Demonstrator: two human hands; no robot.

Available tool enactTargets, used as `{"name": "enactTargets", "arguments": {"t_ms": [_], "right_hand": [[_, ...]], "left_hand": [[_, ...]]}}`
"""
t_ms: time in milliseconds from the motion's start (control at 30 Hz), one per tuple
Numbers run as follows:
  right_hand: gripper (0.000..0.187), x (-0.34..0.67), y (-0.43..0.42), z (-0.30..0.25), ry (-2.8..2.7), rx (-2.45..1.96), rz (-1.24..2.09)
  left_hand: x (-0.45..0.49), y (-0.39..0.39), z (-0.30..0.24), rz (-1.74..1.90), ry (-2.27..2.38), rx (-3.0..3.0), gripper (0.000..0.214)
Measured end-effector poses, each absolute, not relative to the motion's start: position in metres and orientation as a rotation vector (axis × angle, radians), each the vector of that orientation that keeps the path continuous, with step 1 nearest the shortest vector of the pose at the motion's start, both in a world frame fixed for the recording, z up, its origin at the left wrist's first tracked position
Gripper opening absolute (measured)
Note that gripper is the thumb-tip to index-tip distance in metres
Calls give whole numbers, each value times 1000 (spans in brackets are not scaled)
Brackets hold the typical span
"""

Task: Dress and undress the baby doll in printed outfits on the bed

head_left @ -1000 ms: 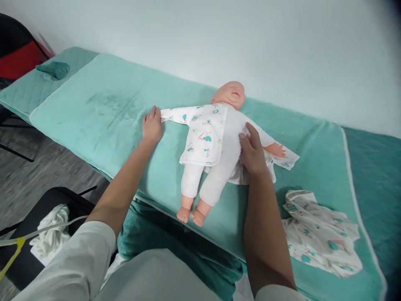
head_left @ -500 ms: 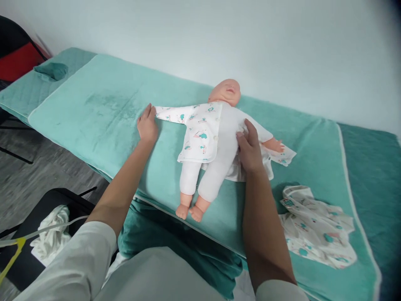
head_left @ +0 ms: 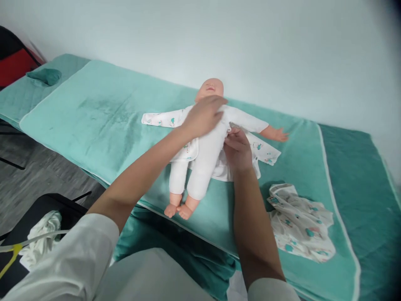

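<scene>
Left hand (head_left: 203,117) over the doll (head_left: 206,161), fingers loose; right hand (head_left: 238,149), fingers tight on the printed shirt (head_left: 161,119).

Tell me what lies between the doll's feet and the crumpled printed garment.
In the head view, the person's right forearm crosses between the doll's feet and the crumpled printed garment; green sheet also shows there.
</scene>
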State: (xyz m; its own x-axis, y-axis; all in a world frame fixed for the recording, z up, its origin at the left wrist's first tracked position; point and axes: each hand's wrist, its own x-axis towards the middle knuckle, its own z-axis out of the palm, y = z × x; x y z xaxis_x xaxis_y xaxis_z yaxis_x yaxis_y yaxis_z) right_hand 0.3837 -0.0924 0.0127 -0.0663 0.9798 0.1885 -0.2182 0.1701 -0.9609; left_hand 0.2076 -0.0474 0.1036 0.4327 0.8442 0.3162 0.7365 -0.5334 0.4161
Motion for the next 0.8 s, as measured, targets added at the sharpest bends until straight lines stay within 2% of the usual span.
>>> {"name": "enactTargets", "arguments": {"t_ms": [167, 300, 400, 467, 533, 600, 700, 800], "right_hand": [[39, 389, -88, 5, -1177, -771, 1302], [34, 395, -88, 2, -1242, -815, 1287], [21, 414, -85, 2, -1330, -921, 1120], [13, 433, -82, 0, -1388, -1170, 850], [15, 450, -80, -3, -1392, -1543, 544], [23, 460, -79, -4, -1367, -1883, 375], [39, 467, -80, -3, -1372, -2038, 491], [36, 476, -80, -2, -1292, -1841, 605]], "left_hand": [[264, -31, 121, 243, 1234, 2683, 45], [286, -22, 123, 40, 1235, 2812, 56], [289, -20, 124, 29, 1229, 2875, 54], [286, -22, 124, 34, 1208, 2906, 53], [282, -23, 124, 25, 1212, 2924, 56], [279, -25, 125, 20, 1236, 2932, 59], [278, -25, 128, 5, 1266, 2924, 60], [277, -27, 134, -11, 1273, 2919, 58]]}}
